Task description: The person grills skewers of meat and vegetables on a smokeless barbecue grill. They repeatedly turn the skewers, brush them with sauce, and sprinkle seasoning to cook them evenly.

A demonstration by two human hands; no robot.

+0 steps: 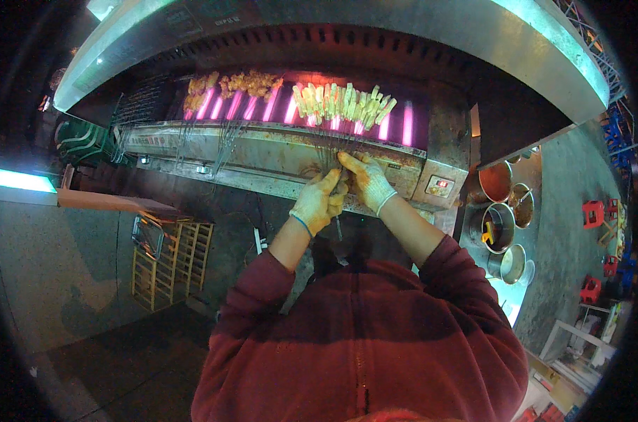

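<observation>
A row of skewers with pale green pieces (343,103) lies over the glowing pink-lit bars of a long metal grill (262,156). Their thin metal ends gather toward me over the grill's front edge. My left hand (317,202), in a stained light work glove, is closed around the lower ends of this bundle. Right beside it, my gloved right hand (369,184) grips the same skewers, with thumb and index finger higher up. To the left on the grill lie browned skewers (250,84), apart from both hands.
A curved metal hood (431,32) overhangs the grill. On the right side table stand a pot of red sauce (496,181), a pot with a yellow-handled tool (499,228) and further pots. A slatted wooden rack (171,264) is at lower left. Red stools (593,213) stand far right.
</observation>
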